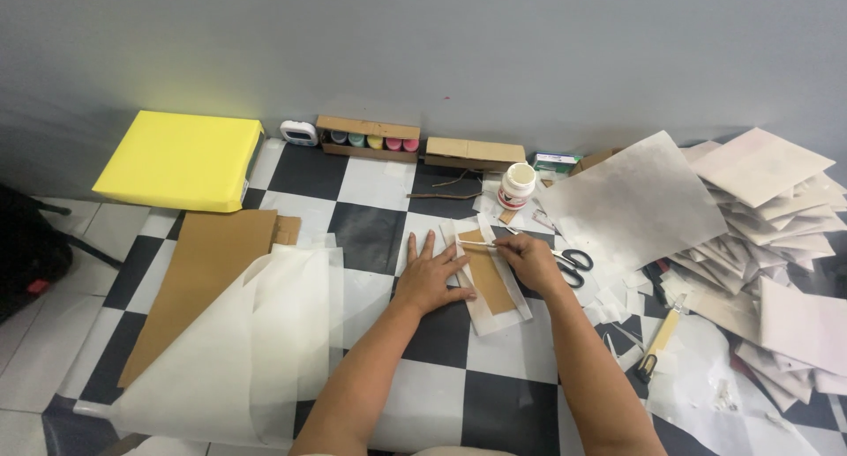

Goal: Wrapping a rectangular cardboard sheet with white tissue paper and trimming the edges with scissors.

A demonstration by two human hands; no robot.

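A checkered floor (pixel 441 332) was seen, with a large translucent sheet (pixel 265 332) at eight o'clock. At the centre a white paper piece (pixel 490 319) with a brown card (pixel 488 280) on it was pressed flat by the open left hand (pixel 430 278). A thin stick (pixel 476 242) was pinched by the right hand (pixel 529 260) at one o'clock of the card. The paper was judged light, limp and easily creased; it is best held at its edges.

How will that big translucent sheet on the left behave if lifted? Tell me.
The translucent sheet looks thin and already curls at its edge, so it is probably floppy and light. Lying over the brown cardboard, it would likely slide if pushed.
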